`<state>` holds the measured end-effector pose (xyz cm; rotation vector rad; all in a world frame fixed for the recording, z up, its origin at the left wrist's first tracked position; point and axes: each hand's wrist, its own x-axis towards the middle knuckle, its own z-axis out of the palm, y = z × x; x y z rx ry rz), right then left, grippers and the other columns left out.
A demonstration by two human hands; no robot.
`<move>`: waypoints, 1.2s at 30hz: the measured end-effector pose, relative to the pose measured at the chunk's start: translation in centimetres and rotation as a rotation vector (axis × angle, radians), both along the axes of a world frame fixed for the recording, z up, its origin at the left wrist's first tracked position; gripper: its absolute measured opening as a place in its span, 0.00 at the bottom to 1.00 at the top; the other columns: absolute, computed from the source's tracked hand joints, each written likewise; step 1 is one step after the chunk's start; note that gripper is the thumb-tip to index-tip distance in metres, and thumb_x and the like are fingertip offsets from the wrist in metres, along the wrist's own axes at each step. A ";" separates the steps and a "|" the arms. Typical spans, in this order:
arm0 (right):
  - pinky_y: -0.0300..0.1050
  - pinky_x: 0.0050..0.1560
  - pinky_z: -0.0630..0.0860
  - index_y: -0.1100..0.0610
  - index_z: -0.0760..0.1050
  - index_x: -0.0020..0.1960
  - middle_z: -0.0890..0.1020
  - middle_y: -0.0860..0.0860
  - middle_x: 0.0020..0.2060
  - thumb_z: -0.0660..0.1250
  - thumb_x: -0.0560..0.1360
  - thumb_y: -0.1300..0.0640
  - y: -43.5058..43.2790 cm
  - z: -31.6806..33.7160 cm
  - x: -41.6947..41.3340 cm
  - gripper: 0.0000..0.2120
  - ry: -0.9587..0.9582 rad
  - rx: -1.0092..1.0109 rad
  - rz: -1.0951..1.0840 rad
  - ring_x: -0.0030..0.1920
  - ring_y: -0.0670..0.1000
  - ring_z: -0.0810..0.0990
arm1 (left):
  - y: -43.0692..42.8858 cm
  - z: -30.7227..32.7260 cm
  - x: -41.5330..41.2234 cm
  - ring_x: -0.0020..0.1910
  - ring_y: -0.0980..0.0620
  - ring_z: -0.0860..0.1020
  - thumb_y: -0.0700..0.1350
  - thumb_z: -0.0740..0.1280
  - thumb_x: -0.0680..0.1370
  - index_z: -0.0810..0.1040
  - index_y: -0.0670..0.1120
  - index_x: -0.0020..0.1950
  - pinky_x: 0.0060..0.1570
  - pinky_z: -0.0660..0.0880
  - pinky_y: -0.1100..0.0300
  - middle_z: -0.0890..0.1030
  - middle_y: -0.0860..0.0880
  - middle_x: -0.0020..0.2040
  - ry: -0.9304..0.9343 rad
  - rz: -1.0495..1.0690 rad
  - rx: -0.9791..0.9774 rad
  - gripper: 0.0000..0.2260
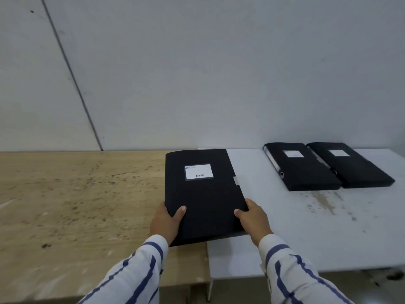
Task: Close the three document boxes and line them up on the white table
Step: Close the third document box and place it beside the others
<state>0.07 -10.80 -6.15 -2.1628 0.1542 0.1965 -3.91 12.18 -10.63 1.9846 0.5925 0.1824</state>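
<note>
I hold a closed black document box (203, 194) with a white label, lying flat and straddling the seam between the wooden table and the white table (306, 233). My left hand (166, 222) grips its near left edge, thumb on the lid. My right hand (252, 218) grips the near right edge, thumb on top. Two more closed black boxes lie side by side on the white table at the back right: one box (300, 167) on the left and the other box (348, 164) touching it on the right.
A worn wooden table (76, 194) fills the left half. A grey wall (197, 73) runs right behind both tables. The white table's front edge lies near my right sleeve, with floor below it at the lower right.
</note>
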 end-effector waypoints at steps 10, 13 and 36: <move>0.46 0.51 0.74 0.53 0.73 0.58 0.79 0.50 0.50 0.64 0.75 0.57 -8.4 -2.1 6.2 0.12 0.042 0.015 -0.059 0.49 0.53 0.77 | -8.6 -1.1 7.1 0.53 0.44 0.79 0.58 0.67 0.74 0.72 0.47 0.63 0.46 0.71 0.56 0.80 0.47 0.58 0.059 -0.035 0.019 0.22; 0.47 0.53 0.75 0.53 0.73 0.58 0.79 0.50 0.50 0.64 0.76 0.56 -9.7 -2.9 8.9 0.12 0.058 0.016 -0.068 0.49 0.54 0.77 | -9.9 -2.0 10.1 0.54 0.43 0.79 0.58 0.67 0.75 0.71 0.47 0.64 0.47 0.71 0.56 0.80 0.47 0.58 0.089 -0.041 0.033 0.23; 0.49 0.60 0.74 0.53 0.70 0.66 0.78 0.54 0.60 0.65 0.76 0.58 -15.0 -6.1 26.6 0.19 0.216 0.016 -0.133 0.59 0.58 0.76 | -15.8 -5.2 28.0 0.62 0.41 0.75 0.59 0.65 0.75 0.66 0.45 0.69 0.61 0.74 0.47 0.75 0.44 0.65 0.252 -0.080 0.042 0.28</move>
